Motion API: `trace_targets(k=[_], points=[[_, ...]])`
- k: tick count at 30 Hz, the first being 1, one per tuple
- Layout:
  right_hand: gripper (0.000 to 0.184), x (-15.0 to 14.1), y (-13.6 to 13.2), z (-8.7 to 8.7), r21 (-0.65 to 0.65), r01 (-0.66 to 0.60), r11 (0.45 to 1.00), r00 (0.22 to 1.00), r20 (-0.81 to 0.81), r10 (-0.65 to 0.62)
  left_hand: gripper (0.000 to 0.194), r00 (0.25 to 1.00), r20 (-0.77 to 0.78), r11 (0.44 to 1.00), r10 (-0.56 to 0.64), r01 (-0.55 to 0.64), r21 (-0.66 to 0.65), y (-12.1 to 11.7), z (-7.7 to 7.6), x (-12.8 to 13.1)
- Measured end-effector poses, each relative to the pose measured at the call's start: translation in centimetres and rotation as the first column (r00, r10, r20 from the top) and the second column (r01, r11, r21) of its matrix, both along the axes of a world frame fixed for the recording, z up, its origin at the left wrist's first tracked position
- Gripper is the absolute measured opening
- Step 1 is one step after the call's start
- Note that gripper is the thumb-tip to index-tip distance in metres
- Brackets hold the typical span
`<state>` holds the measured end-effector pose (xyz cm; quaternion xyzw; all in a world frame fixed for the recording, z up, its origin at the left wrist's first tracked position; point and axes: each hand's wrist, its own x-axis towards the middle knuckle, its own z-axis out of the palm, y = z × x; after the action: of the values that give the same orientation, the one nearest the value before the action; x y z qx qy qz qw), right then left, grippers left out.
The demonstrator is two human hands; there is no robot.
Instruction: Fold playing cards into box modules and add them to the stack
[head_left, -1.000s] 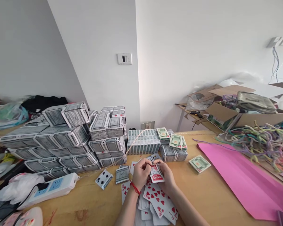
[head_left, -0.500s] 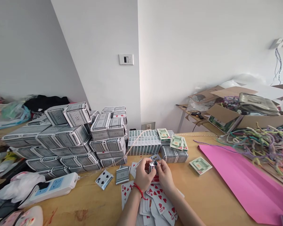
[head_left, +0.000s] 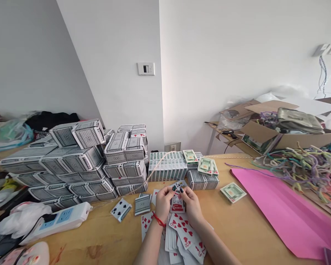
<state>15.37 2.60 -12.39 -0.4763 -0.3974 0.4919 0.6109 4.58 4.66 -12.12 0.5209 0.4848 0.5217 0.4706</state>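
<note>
Between my two hands is a playing-card box (head_left: 178, 204) with red "POKER" print on its near end. My left hand (head_left: 163, 202), with a red string bracelet at the wrist, pinches its far left corner. From the other side my right hand (head_left: 192, 204) grips the far right corner, thumbs close together. Under my wrists lies a loose spread of face-up playing cards (head_left: 185, 230), hearts and diamonds showing. A card with black spades (head_left: 121, 209) and a small face-down stack of cards (head_left: 142, 204) rest left of my hands.
Grey-patterned card bundles (head_left: 71, 158) are stacked high at the left. Green card boxes (head_left: 168, 165) stand in a row behind my hands, another box (head_left: 233, 192) lying to the right. Pink paper (head_left: 276, 209), tangled yarn (head_left: 300, 165) and a power strip (head_left: 60, 221) flank the table.
The thumbs have shifted at the box's far end, and its red-printed face now shows more fully between my hands. The view has drifted slightly.
</note>
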Motion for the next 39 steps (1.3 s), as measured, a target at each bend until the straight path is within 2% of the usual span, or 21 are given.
trace_targets(k=[6, 10, 15, 18, 22, 24, 29, 34, 39], points=[[0.040, 0.2, 0.0, -0.3, -0.062, -0.022, 0.998, 0.997, -0.078, 0.017, 0.021, 0.998, -0.005, 0.998, 0.060, -0.060, 0.008, -0.2, 0.2, -0.1], [0.036, 0.3, 0.1, -0.6, -0.073, -0.037, 0.997, 0.989, -0.144, 0.026, 0.024, 0.999, 0.012, 0.999, 0.041, -0.041, 0.010, -0.3, 0.6, -0.2], [0.036, 0.3, 0.1, -0.4, -0.051, -0.084, 0.995, 0.976, -0.206, 0.072, 0.024, 0.998, 0.039, 0.999, 0.049, -0.049, -0.003, 0.4, -0.3, -0.5], [0.035, 0.2, 0.1, -0.2, -0.045, -0.102, 0.994, 0.977, -0.191, 0.092, 0.025, 0.997, 0.037, 0.998, 0.064, -0.064, -0.015, 0.8, -0.8, -0.9], [0.031, 0.2, -0.2, 0.2, -0.030, -0.081, 0.996, 0.989, -0.127, 0.076, 0.026, 0.999, 0.007, 0.999, 0.050, -0.050, -0.013, 0.9, -0.6, -1.6], [0.026, 0.2, -0.4, 0.5, -0.024, -0.070, 0.997, 0.993, -0.101, 0.067, 0.026, 1.000, -0.021, 1.000, 0.023, -0.023, -0.011, 0.9, -0.3, -1.9], [0.028, 0.3, -0.4, 0.5, -0.026, -0.036, 0.999, 0.998, -0.048, 0.035, 0.027, 0.993, -0.092, 0.998, -0.069, 0.070, 0.006, 0.5, 0.1, -1.9], [0.022, 0.5, -0.1, 0.0, -0.045, -0.057, 0.997, 0.996, -0.071, 0.054, 0.030, 0.989, -0.139, 0.997, -0.043, 0.051, 0.053, 0.3, 0.3, -1.6], [0.022, 0.6, -0.1, 0.2, -0.038, -0.130, 0.991, 0.991, -0.046, 0.128, 0.021, 0.978, -0.203, 0.992, -0.043, 0.065, 0.104, 0.3, 0.6, -1.9]])
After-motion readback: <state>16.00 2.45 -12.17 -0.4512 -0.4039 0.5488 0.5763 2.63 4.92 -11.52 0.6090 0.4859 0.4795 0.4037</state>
